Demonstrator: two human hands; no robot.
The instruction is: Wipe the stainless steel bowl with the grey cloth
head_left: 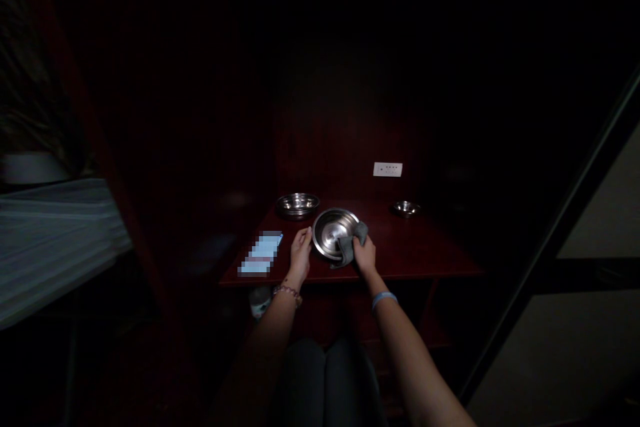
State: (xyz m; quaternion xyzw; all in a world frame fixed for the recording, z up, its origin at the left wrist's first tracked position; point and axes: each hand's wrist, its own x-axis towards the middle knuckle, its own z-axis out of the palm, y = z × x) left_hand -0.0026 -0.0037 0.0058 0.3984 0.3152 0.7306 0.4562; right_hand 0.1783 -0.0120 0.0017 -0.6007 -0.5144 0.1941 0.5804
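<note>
A shiny metal bowl is tilted toward me above the dark red table. My left hand grips its left rim, fingers closed on the edge. My right hand is closed around a grey cloth, which lies over the bowl's right rim and reaches inside. Behind and to the left of the held bowl, a stack of metal bowls stands on the table. Farther right sits a smaller metal bowl.
The dark red table has its front edge just before my knees. A bright, blurred-out rectangle lies at its left. Below that edge is a bottle. A white socket panel is on the back wall. Clear plastic containers stand at far left.
</note>
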